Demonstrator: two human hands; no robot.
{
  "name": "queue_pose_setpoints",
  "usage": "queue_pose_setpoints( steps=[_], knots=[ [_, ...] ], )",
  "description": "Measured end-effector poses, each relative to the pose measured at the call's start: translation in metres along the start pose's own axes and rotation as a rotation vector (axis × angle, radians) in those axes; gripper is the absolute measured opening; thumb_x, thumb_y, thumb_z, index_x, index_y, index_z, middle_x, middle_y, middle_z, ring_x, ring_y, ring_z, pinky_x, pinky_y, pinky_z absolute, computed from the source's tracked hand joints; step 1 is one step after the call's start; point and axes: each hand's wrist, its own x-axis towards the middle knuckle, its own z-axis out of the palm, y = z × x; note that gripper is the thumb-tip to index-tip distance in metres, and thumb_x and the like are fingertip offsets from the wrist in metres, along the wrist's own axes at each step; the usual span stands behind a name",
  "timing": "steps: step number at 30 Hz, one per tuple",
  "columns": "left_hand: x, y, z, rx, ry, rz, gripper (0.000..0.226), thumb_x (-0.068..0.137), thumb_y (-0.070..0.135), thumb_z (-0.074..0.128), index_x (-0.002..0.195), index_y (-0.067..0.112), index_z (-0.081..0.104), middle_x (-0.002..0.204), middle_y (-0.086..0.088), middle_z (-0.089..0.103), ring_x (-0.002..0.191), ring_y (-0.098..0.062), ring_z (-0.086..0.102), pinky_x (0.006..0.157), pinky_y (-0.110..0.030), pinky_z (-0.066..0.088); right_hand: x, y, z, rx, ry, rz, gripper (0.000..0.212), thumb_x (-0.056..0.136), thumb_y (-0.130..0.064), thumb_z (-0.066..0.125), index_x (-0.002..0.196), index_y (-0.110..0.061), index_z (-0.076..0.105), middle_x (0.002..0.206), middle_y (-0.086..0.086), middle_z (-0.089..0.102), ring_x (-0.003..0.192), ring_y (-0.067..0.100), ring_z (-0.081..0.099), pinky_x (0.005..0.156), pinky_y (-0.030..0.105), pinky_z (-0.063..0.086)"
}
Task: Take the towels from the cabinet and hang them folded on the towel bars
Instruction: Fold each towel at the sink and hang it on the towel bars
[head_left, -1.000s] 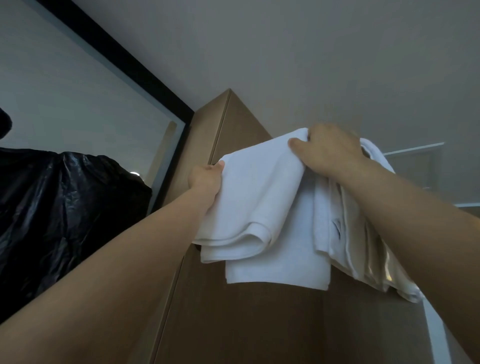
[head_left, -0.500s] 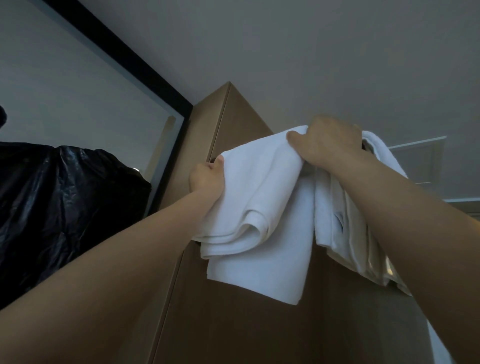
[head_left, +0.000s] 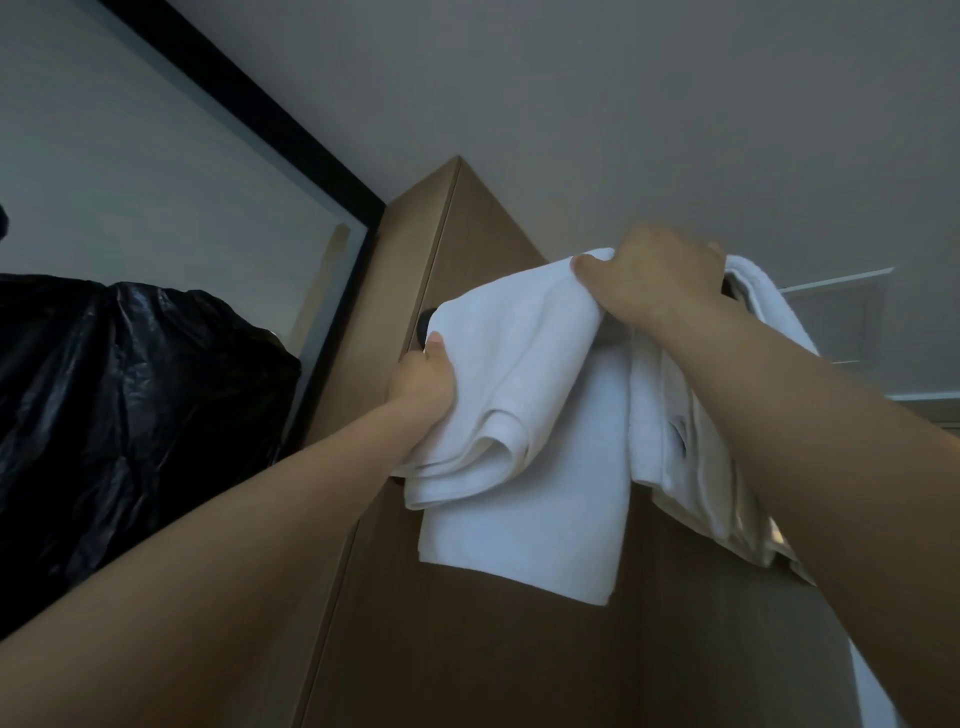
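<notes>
Towel (head_left: 524, 426) — long axis vertical, loose end down.

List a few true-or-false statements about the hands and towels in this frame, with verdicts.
1. Both the left hand and the right hand grip the white towel. True.
2. The white towel lies flat on a table. False: it hangs folded in front of the wooden cabinet.
3. A second towel hangs to its right. True.
4. The plastic bag at the left is white. False: it is black.
</notes>
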Motion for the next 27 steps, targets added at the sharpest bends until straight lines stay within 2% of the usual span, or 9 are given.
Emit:
queue_pose_setpoints(
  steps=[5,9,11,13,15,17,20,24,27],
  knots=[
    [0.007,-0.001,0.001,0.08,0.101,0.119,0.056,0.103,0.047,0.028,0.119,0.0,0.053,0.12,-0.017,0.059,0.108,-0.034,0.055,0.082,-0.036,0.038,-0.003,0.0,0.003,-0.034,0.031,0.016,0.048,0.091,-0.054,0.045,0.1,-0.009,0.056,0.11,0.012,0.065,0.09,0.029,0.051,0.095,0.041,0.032],
    [0.003,-0.007,0.002,0.062,0.142,0.146,0.052,0.102,0.048,0.03,0.102,0.002,0.055,0.109,-0.016,0.062,0.089,-0.028,0.052,0.074,-0.034,0.037,-0.005,0.001,-0.001,0.022,-0.033,0.006,0.06,0.088,-0.06,0.049,0.127,-0.014,0.049,0.121,0.01,0.062,0.112,0.031,0.056,0.102,0.043,0.028],
    [0.0,-0.009,0.0,0.013,0.134,0.14,0.053,0.102,0.048,0.032,0.098,0.002,0.057,0.105,-0.019,0.063,0.088,-0.032,0.055,0.07,-0.033,0.034,-0.004,0.003,-0.004,-0.009,-0.088,-0.042,0.048,0.09,-0.056,0.049,0.116,-0.017,0.056,0.117,0.007,0.062,0.109,0.029,0.055,0.1,0.043,0.028],
    [-0.003,-0.01,-0.003,-0.042,0.093,0.104,0.062,0.101,0.051,0.033,0.104,-0.006,0.058,0.105,-0.022,0.062,0.098,-0.037,0.059,0.068,-0.033,0.035,-0.004,0.003,-0.006,0.0,-0.109,-0.056,0.038,0.09,-0.051,0.051,0.103,-0.016,0.056,0.11,0.006,0.062,0.099,0.029,0.053,0.099,0.043,0.028],
    [-0.007,-0.013,-0.008,-0.052,0.002,0.033,0.066,0.098,0.058,0.032,0.109,0.0,0.06,0.1,-0.018,0.061,0.094,-0.032,0.059,0.068,-0.032,0.037,-0.005,0.0,-0.007,0.003,-0.108,-0.072,0.033,0.09,-0.047,0.052,0.095,-0.015,0.053,0.106,0.007,0.062,0.09,0.027,0.048,0.1,0.043,0.029],
    [-0.011,-0.019,-0.013,-0.045,-0.079,-0.007,0.062,0.092,0.066,0.036,0.098,0.009,0.059,0.093,-0.008,0.06,0.08,-0.02,0.056,0.062,-0.029,0.036,-0.009,-0.003,-0.008,-0.016,-0.1,-0.095,0.029,0.091,-0.043,0.053,0.093,-0.014,0.05,0.109,0.009,0.062,0.093,0.029,0.049,0.1,0.043,0.03],
    [-0.016,-0.026,-0.021,-0.099,-0.083,0.032,0.06,0.085,0.067,0.052,0.085,0.007,0.056,0.086,-0.004,0.061,0.075,-0.019,0.058,0.06,-0.029,0.041,-0.016,-0.006,-0.01,-0.025,-0.108,-0.129,0.024,0.093,-0.038,0.051,0.097,-0.015,0.048,0.117,0.011,0.061,0.108,0.031,0.054,0.103,0.043,0.029],
    [-0.026,-0.02,-0.027,-0.022,-0.045,0.122,0.053,0.089,0.063,0.051,0.08,0.011,0.053,0.079,-0.001,0.057,0.069,-0.015,0.053,0.056,-0.027,0.038,-0.038,-0.01,-0.016,0.072,-0.109,-0.14,0.048,0.088,-0.044,0.057,0.122,-0.01,0.051,0.128,0.014,0.055,0.121,0.033,0.048,0.111,0.044,0.026],
    [-0.033,-0.02,-0.027,0.007,-0.05,0.16,0.046,0.091,0.059,0.05,0.093,0.013,0.05,0.085,0.004,0.054,0.076,-0.013,0.053,0.056,-0.024,0.036,-0.064,-0.014,-0.023,0.239,-0.017,-0.126,0.059,0.079,-0.045,0.068,0.121,-0.01,0.048,0.127,0.013,0.049,0.121,0.033,0.044,0.093,0.037,0.035]
  ],
)
